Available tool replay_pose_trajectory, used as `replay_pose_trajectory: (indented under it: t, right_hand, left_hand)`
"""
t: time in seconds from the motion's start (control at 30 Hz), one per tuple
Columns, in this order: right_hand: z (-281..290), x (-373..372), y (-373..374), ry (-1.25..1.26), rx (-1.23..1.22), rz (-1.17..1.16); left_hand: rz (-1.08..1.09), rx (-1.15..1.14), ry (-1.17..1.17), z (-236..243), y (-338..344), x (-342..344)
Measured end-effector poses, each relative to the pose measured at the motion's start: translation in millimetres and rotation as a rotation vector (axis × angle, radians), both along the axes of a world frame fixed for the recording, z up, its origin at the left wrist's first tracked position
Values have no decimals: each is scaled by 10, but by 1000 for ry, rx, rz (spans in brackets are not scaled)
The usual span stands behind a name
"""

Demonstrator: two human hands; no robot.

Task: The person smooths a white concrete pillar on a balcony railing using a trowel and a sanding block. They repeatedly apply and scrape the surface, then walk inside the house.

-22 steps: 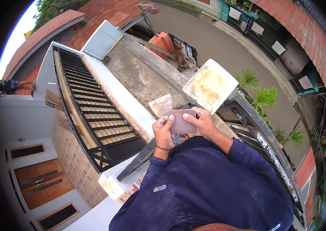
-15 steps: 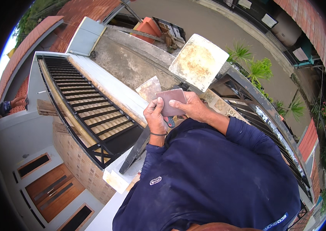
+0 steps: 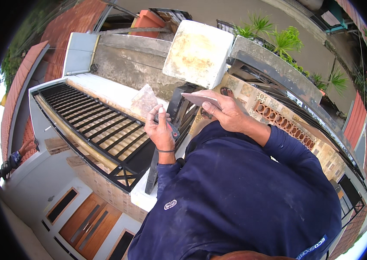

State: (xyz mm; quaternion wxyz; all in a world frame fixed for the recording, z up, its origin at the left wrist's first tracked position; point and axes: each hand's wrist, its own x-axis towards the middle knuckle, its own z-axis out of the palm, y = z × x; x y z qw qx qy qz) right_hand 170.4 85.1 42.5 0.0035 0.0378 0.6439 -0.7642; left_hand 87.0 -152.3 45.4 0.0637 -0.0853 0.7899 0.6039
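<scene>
My right hand point(image 3: 232, 114) grips a folded piece of reddish-brown sandpaper point(image 3: 195, 99), thumb on top, the piece tilted nearly edge-on. To its left, my left hand point(image 3: 160, 133) is closed around a putty knife, its thumb pointing up. The knife's wide, whitish, dusty blade point(image 3: 144, 102) sticks out beyond the fingers, and part of its dark and red handle point(image 3: 173, 129) shows beside the palm. A gap separates my left hand from the sandpaper. Just beyond both hands stands a pillar with a square, stained white top point(image 3: 198, 53).
A black slatted metal railing point(image 3: 92, 123) runs along the left, beside a white ledge point(image 3: 101, 90). Dark metal gate bars point(image 3: 296, 102) extend on the right, above patterned tiles point(image 3: 245, 92). Green plants point(image 3: 285, 41) grow behind the pillar. A wooden double door point(image 3: 90, 225) lies far below left.
My left hand has let go of the sandpaper and moved left with the putty knife. The sandpaper, now in my right hand alone, has turned edge-on. The view has shifted.
</scene>
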Motion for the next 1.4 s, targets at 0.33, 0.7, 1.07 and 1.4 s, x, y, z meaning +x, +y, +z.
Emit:
replay_pose_trajectory:
  t: [0.33,0.7,1.07,1.4]
  right_hand:
    - [-1000,317,86,-432,274,-460]
    - [-655,-437,-464,-125,88,-782]
    - [-566,-533,-388,52,179,-859]
    - [-631,-575,-366,41,224,-797]
  left_hand:
    - [-376,-864,408,-245,-355,-196]
    - [-566,-1031,332,-378,-418,-247]
    - [-630,-831,183,-463,-387,-319]
    - [-632,-775,264,-514,-367,-330]
